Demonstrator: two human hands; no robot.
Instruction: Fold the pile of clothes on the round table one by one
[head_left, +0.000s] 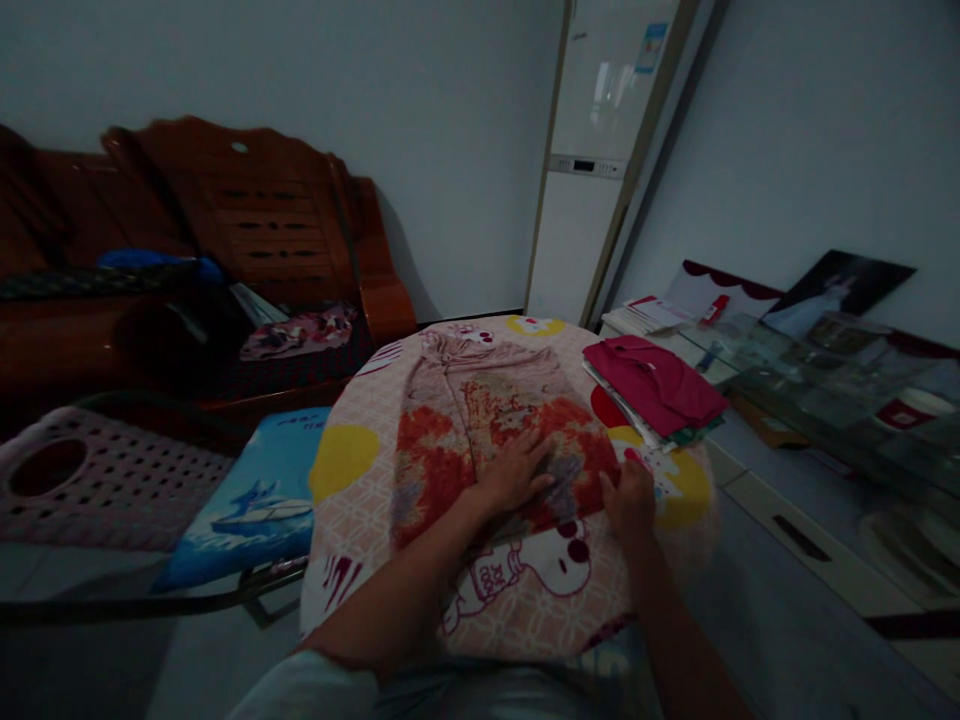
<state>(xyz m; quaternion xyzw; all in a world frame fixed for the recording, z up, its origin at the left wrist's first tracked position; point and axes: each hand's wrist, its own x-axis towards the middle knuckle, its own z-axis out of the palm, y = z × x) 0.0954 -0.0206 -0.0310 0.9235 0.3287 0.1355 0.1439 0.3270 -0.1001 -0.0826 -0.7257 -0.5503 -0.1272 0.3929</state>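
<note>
A pink garment with an orange-red and grey print [517,410], which looks like a shirt, lies spread on a round table covered with a patterned cloth [352,530]. My left hand [517,475] rests flat on its lower middle, fingers spread and pointing to the right. At the garment's lower right corner is my right hand [631,500], its fingers curled and its thumb against the fabric edge; it seems to pinch that edge, though the fingertips are partly hidden. Just beyond it, a stack of folded clothes with a dark pink piece on top [656,385] sits on the table's right side.
To the right stands a glass-topped cabinet [795,400] with papers and a photo [840,290]. A wooden bench [255,220] holding cloths is at the back left. Nearer left are a blue cushion [262,500] and a woven chair [112,480]. A tall white appliance [577,230] stands behind.
</note>
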